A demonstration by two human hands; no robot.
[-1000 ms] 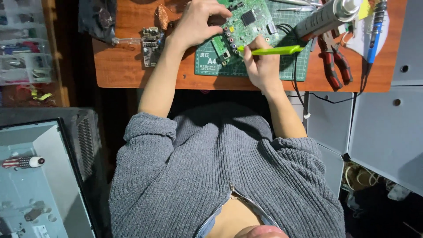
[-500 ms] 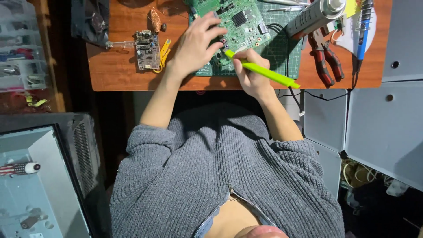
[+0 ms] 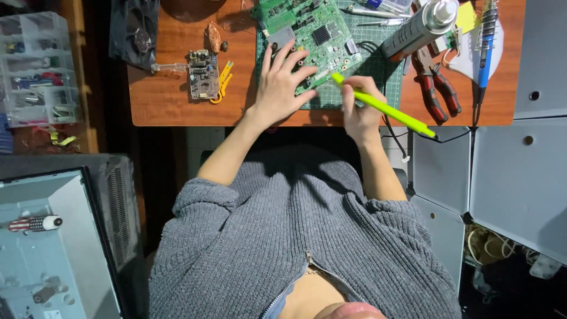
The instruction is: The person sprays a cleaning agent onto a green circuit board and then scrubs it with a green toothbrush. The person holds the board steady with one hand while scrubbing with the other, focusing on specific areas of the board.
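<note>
the left hand (image 3: 277,88) lies flat on the green board (image 3: 307,35), fingers spread, its grip released and pressing down rather than grasping. the right hand (image 3: 359,109) is clenched around a yellow-green tool (image 3: 384,109), held like a pen, its tip slanting up-left to touch the board's lower right edge just beside the left fingertips; a dark cable runs off the tool's back end. the board sits on a green mat (image 3: 366,65) at the middle of the wooden bench (image 3: 171,100), tilted a little. to the left of the mat lie a small board (image 3: 202,75) with a yellow clip (image 3: 222,80) touching its right side, and a brown lump (image 3: 214,37) above them. right of the mat lie a grey can (image 3: 420,26) on its side, red pliers (image 3: 438,88) below it, and a blue iron (image 3: 486,35) further right. a clear drawer box (image 3: 36,68) stands well to the left of the bench. lower left, a striped screwdriver (image 3: 34,223) rests in an open grey case (image 3: 53,248).
</note>
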